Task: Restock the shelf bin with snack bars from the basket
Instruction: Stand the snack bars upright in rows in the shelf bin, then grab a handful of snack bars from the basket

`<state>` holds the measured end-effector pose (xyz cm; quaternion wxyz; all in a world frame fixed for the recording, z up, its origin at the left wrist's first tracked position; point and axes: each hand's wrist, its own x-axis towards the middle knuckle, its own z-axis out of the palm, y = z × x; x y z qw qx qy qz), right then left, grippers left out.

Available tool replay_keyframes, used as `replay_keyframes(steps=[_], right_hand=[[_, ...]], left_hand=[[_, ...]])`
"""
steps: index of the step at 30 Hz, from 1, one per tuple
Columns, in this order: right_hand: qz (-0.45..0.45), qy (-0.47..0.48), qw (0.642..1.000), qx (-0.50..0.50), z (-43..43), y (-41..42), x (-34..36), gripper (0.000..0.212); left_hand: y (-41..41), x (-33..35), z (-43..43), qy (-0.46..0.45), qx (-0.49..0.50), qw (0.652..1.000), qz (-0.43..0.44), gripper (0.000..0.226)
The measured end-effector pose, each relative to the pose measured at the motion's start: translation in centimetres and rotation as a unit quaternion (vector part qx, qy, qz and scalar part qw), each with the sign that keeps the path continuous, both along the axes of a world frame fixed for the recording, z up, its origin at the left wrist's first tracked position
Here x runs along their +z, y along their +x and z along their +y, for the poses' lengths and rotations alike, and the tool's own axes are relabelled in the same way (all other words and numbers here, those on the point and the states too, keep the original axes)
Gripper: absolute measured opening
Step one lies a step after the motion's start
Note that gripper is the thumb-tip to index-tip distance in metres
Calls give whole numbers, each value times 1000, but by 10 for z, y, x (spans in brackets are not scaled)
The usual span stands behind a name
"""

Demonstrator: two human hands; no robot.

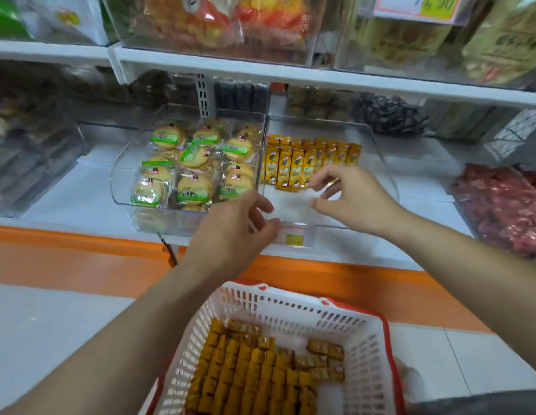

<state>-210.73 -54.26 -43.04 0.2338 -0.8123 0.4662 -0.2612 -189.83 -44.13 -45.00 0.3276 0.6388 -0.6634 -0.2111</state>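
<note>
I am reaching both hands to the bin on the shelf. The basket is sitting below my arms, and many bars are lying in it, most of them packed on edge and a few loose at the right. A row of bars is already standing at the back of the bin. The front half of its floor is showing bare.

My left hand is hovering at the bin's front left corner, just beside the price tag. Its fingers are curling loosely and carrying no bar. My right hand is hanging over the bin's floor, near the row. Its fingers are bending toward the thumb. A yellow sliver is showing beside them, and I cannot tell whether it is a pinched bar or part of the row behind.

Hazards, as I am judging them:
- The row is standing close to my right fingers. A careless sweep would be knocking it flat.
- The bin walls are clear and hard to see. A knuckle could be striking one and shifting the bin.
- The cookie bin is standing just beside it, so a bar released too far left could be landing among the cookies.
- Both arms are crossing above the basket, so a dropping elbow could be tipping it.
</note>
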Motion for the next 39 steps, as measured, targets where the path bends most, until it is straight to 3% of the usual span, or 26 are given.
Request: replay_keyframes(steps=[3, 6, 10, 13, 16, 19, 22, 24, 26, 28, 31, 35, 39], right_hand=[[12, 68, 995, 69, 60, -8, -15, 22], [108, 150, 978, 102, 95, -17, -67, 21], [221, 239, 939, 109, 109, -29, -161, 21], [222, 289, 926, 95, 111, -35, -225, 17], [188, 317, 928, 51, 110, -34, -284, 21], [158, 334, 929, 7, 116, -28, -335, 27], [136, 377, 916, -13, 124, -20, -373, 54], [125, 384, 914, -27, 129, -17, -393, 67], [93, 383, 918, -43, 132, -14, -407, 67], [73, 391, 915, -60, 131, -10, -415, 68], [99, 394, 912, -57, 125, -5, -419, 78], [171, 357, 918, -37, 116, -2, -421, 60], [182, 344, 920, -55, 110, -18, -421, 37]], left_hand=[[1, -17, 24, 121, -122, 982, -76, 20], [-5, -57, 36, 256, -180, 933, -181, 35], [-22, -116, 43, 344, -163, 901, -210, 38], [-29, -158, 45, 384, -133, 884, -229, 38], [-37, -200, 47, 408, -114, 875, -234, 39], [-42, -242, 49, 429, -133, 839, -306, 39], [-45, -274, 45, 418, -118, 840, -327, 32], [-45, -292, 40, 376, -112, 862, -320, 46], [-45, -312, 34, 328, -118, 879, -325, 65], [-42, -329, 27, 322, -138, 876, -330, 82], [-30, -354, 13, 382, -190, 860, -279, 98], [-15, -373, -5, 431, -263, 829, -239, 115], [-10, -382, -9, 420, -249, 851, -190, 103]])
